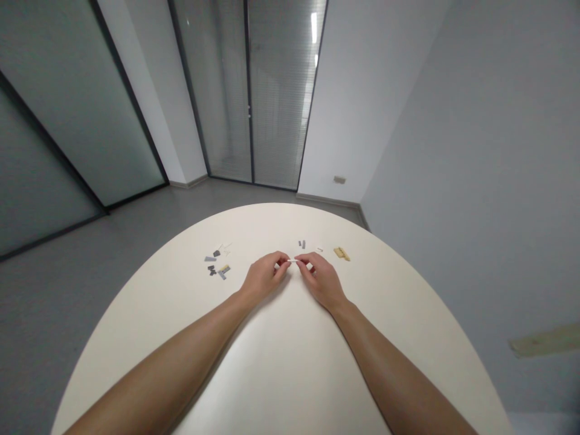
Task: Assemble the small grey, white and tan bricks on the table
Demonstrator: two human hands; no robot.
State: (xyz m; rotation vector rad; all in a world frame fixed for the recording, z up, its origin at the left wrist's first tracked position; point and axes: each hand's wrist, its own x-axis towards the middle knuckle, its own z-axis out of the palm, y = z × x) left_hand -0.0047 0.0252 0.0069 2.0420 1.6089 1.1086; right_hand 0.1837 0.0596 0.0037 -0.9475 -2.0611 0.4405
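Observation:
My left hand (264, 277) and my right hand (322, 279) meet at the middle of a round cream table (281, 362). Both pinch the ends of a small thin white piece (292, 261) held between their fingertips just above the tabletop. The fingers of both hands are curled and closed on it. To the left of my left hand lies a cluster of small grey and tan parts (217, 264). Beyond my right hand lie two small grey parts (301, 244), a tiny pale part (319, 249) and a tan part (342, 254).
The table's far edge curves just beyond the parts. Behind it is grey floor, glass partitions with dark frames at the left and centre, and a white wall with a socket (339, 179) at the right.

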